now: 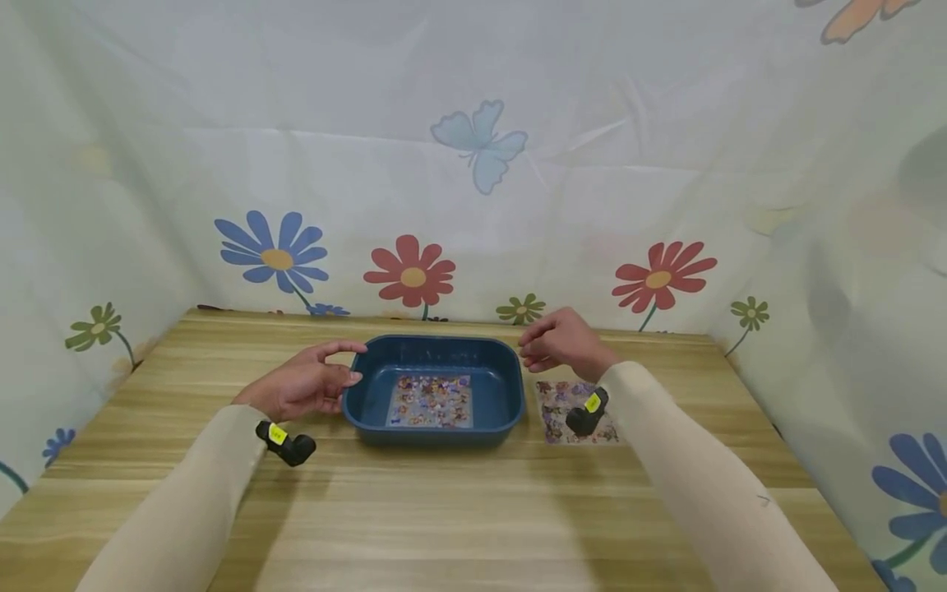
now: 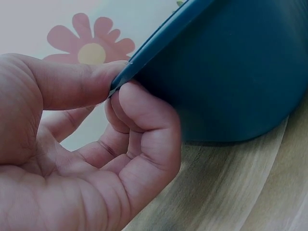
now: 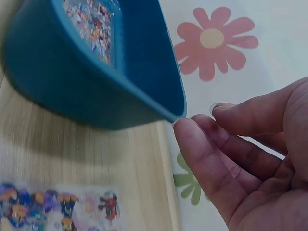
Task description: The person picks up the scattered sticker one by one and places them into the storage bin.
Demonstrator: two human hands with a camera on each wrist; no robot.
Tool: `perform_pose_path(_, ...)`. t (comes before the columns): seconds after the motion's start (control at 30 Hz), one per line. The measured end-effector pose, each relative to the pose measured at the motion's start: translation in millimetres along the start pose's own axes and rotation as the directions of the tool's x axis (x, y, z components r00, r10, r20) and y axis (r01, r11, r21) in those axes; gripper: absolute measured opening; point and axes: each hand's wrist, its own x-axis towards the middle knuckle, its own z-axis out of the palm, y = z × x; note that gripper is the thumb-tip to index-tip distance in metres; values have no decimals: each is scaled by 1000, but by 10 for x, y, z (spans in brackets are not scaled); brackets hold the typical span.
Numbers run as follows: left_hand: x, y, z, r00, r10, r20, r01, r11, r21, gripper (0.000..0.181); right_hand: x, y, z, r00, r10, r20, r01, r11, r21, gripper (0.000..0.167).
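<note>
A dark blue plastic basin (image 1: 444, 437) with rounded corners stands on the wooden table. Inside it, flat on the bottom, lies a clear sheet of small colourful figures (image 1: 431, 401). My left hand (image 1: 307, 384) pinches the basin's left rim between thumb and curled fingers, plain in the left wrist view. At the far right corner is my right hand (image 1: 565, 344), its fingers loosely bent and holding nothing. One fingertip (image 3: 188, 137) is at the rim there; whether it touches I cannot tell. A second figure sheet (image 1: 555, 415) lies right of the basin, partly hidden by the right wrist.
The wooden table (image 1: 414, 518) ends at a pale curtain (image 1: 355, 189) printed with flowers and a butterfly, which also hangs along both sides. Each wrist carries a small black camera (image 1: 288, 446) with a yellow label.
</note>
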Motion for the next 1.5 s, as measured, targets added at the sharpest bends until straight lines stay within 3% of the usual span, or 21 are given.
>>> perform_pose_path(0.37,-3,1,6,1000,1,-2,-1,1000,-18,63,-62,179,-248,999,23,-28,-23,1000,-18,21)
perform_pose_path(0.77,-17,-25,-19,1000,8,-2,-8,1000,2,62,-216,501,-553,991,68,-115,-78,993,-85,25)
perform_pose_path(0.97,11,-37,-28,1000,14,4,-14,1000,-4,61,-255,725,-629,977,114,-180,-142,979,-146,32)
perform_pose_path(1.23,31,-47,-34,1000,20,11,-20,1000,-2,62,-282,992,-663,945,161,-284,-220,957,-188,28)
perform_pose_path(1.5,21,-40,-29,1000,16,14,-17,1000,2,61,-285,1141,-614,925,186,-331,-273,931,-242,33)
